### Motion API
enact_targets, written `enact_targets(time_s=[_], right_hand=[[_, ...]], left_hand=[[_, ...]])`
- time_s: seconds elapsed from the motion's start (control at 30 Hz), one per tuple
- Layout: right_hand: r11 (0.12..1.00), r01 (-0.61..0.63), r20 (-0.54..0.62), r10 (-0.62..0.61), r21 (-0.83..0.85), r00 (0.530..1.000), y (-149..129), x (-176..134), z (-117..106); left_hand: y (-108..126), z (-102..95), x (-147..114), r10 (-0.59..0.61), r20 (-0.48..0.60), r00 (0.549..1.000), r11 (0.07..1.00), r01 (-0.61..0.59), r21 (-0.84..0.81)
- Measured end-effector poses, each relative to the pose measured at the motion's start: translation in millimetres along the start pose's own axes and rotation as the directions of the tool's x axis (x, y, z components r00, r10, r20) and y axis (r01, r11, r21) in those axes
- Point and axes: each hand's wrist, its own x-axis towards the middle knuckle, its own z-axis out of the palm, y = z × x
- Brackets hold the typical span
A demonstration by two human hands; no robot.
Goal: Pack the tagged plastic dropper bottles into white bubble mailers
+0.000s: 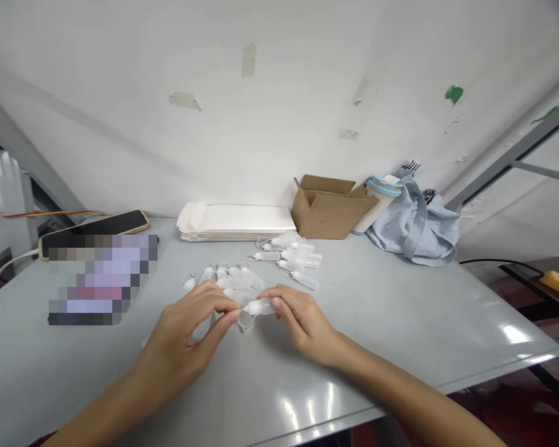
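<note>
A small white translucent dropper bottle (262, 307) lies level between my hands, just above the table. My right hand (302, 323) grips its body with thumb and fingers from the right. At its pointed tip, the thumb and forefinger of my left hand (186, 338) are pinched together; what sits right between them is too small to see clearly. A loose thin loop (246, 321) hangs below the tip. Behind my hands lie several similar bottles (240, 278), partly hidden by my left hand. More bottles with thin looped straps (302, 257) lie farther back to the right.
A stack of flat white boxes (242, 218) and an open cardboard box (330, 208) stand against the wall. A lidded cup (377, 202) and a light blue cloth bag (414, 226) are at the right. Phones, one cabled (97, 231), lie left on the grey table (377, 310).
</note>
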Motion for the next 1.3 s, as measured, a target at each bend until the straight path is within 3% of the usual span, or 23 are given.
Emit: enact_targets(time_s=[0.13, 0.3, 0.4, 0.5, 0.63, 0.73, 0.8, 0.83, 0.9, 0.97, 1.07, 1.2, 1.3], right_hand=[[0.997, 0.071, 0.009, -0.071, -0.027, 0.997, 3, -1, 1], [0.992, 0.082, 0.068, -0.076, -0.098, 0.995, 3, 3, -4], [0.978, 0.037, 0.14, -0.008, -0.204, 0.99, 1, 6, -13], [0.944, -0.08, 0.082, 0.111, -0.321, 0.99, 5, 10, -27], [0.842, -0.179, -0.03, 0.19, -0.508, 0.981, 18, 15, -41], [0.67, -0.25, -0.02, 0.332, -0.699, 0.943, 25, 17, -45], [0.562, -0.257, 0.001, 0.417, -0.786, 0.909, 27, 17, -46], [0.531, -0.251, 0.013, 0.442, -0.809, 0.897, 27, 17, -45], [0.514, -0.236, 0.037, 0.465, -0.825, 0.884, 27, 17, -44], [0.525, -0.222, 0.061, 0.468, -0.822, 0.882, 26, 17, -43], [0.588, -0.175, 0.105, 0.411, -0.79, 0.906, 19, 16, -40], [0.824, -0.099, 0.132, 0.207, -0.558, 0.969, 5, 13, -38], [0.945, -0.095, 0.133, 0.143, -0.312, 0.981, -3, 11, -38]], left_hand=[[-1, 1.7, -2, 0.001, 0.022, 1.0, 1.0, 0.0, -0.02], [-4, 0.3, 3, -0.142, 0.084, 0.986, 0.989, 0.145, -0.028], [-8, -9.9, 9, -0.234, 0.173, 0.957, 0.971, 0.238, 0.003], [-13, -28.5, 16, -0.322, 0.235, 0.917, 0.941, 0.336, -0.025], [-24, -49.7, 21, -0.369, 0.259, 0.893, 0.911, 0.403, -0.09], [-33, -51.3, 21, -0.411, 0.269, 0.871, 0.903, 0.429, -0.009], [-37, -46.8, 20, -0.427, 0.206, 0.881, 0.904, 0.414, 0.105], [-37, -43.7, 19, -0.399, 0.121, 0.909, 0.91, 0.377, 0.171], [-34, -37.3, 19, -0.226, -0.077, 0.971, 0.927, 0.239, 0.29], [-30, -31.1, 18, -0.005, -0.167, 0.986, 0.932, 0.065, 0.357], [-23, -22.0, 16, 0.179, -0.092, 0.98, 0.921, -0.134, 0.366], [-22, -11.6, 13, 0.236, 0.031, 0.971, 0.895, -0.23, 0.383], [-22, -8.2, 11, 0.241, 0.05, 0.969, 0.89, -0.241, 0.388]])
